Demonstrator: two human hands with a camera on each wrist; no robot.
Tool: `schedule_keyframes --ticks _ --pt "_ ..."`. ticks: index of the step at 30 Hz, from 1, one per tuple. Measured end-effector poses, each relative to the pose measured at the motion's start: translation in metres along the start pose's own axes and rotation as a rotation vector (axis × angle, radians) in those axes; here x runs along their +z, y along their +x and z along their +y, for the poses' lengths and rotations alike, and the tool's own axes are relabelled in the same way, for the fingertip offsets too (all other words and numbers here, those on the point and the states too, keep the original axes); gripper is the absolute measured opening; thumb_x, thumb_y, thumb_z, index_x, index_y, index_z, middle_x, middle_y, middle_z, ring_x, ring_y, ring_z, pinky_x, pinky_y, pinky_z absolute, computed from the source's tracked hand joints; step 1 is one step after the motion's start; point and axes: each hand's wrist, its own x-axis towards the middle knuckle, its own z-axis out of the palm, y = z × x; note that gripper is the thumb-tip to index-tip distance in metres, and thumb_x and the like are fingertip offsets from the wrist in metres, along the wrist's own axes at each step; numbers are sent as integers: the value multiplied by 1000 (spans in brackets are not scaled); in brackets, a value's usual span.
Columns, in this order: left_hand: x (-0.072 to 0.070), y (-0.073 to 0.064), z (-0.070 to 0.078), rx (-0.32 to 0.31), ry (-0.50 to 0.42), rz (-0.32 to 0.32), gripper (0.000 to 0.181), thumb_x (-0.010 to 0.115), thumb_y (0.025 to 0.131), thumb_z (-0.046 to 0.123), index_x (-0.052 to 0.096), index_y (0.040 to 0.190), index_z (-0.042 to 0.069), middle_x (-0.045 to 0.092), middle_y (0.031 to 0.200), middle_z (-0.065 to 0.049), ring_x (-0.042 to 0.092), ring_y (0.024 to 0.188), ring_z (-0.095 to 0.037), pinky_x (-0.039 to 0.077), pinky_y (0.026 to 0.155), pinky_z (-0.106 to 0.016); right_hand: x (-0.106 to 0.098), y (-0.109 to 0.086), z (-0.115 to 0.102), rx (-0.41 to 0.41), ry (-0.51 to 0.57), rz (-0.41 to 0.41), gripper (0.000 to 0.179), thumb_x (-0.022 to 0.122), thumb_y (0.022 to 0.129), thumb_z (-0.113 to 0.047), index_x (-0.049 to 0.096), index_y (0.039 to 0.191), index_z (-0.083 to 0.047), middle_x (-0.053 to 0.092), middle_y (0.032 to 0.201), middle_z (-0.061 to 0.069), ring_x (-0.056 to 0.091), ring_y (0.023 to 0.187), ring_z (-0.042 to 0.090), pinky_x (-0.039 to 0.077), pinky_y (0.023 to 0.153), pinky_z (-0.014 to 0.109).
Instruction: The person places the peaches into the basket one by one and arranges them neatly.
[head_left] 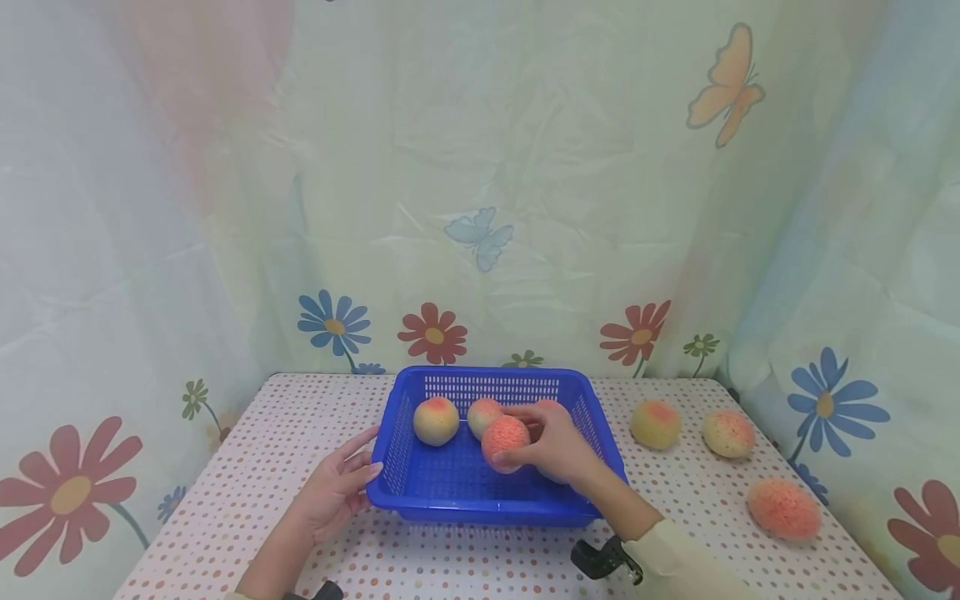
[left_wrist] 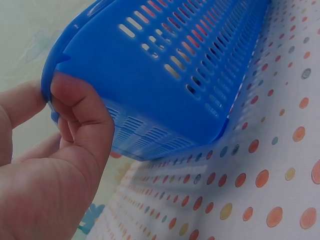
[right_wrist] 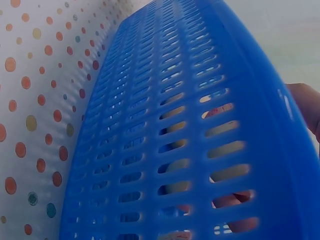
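Note:
A blue plastic basket (head_left: 495,506) with slotted walls stands on the table. My left hand (head_left: 337,490) grips its left rim, and the left wrist view shows fingers curled against the basket's outer wall (left_wrist: 115,75). Inside the basket, my right hand (head_left: 558,442) holds a reddish peach (head_left: 504,443) between thumb and fingers. Also in the basket are a yellow-and-red peach (head_left: 436,423) on the left and a paler peach (head_left: 483,413) behind the held one. Part of another peach (head_left: 551,404) shows behind the right hand. In the right wrist view the basket wall (right_wrist: 150,125) mostly hides that hand.
Right of the basket lie a yellow-green peach (head_left: 656,426), a pale speckled peach (head_left: 729,435) and a red peach (head_left: 784,509) nearer the front. The table has a dotted cloth (head_left: 277,442). A flowered curtain (head_left: 525,167) closes off the back and sides.

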Motion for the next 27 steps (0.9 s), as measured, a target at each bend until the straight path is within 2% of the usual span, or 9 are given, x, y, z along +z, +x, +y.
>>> schedule_keyframes --ticks 5,14,21,27 --pt "0 0 0 -5 -1 8 76 64 101 12 22 164 17 64 129 -9 70 112 -24 61 90 -38 3 3 -2 33 -9 14 69 97 67 -34 71 130 -18 73 115 0 68 100 19 57 84 34" --pt "0 0 0 1 0 -5 77 64 101 12 20 164 16 63 129 -8 70 110 -23 61 88 -36 6 6 -6 88 -25 5 66 97 68 -30 72 129 -22 72 106 -1 63 93 20 53 72 29" --pt "0 0 0 -2 -5 3 76 64 101 13 22 164 17 64 128 -7 70 110 -22 61 89 -37 8 10 -8 139 -53 -9 65 97 67 -32 73 126 -26 74 112 -1 65 104 21 57 80 32" --pt "-2 1 -2 -3 -8 -6 76 64 101 13 22 164 18 64 126 -6 69 110 -22 61 90 -37 10 14 -6 177 -60 -40 62 96 68 -29 72 126 -24 74 115 3 66 98 17 58 80 32"
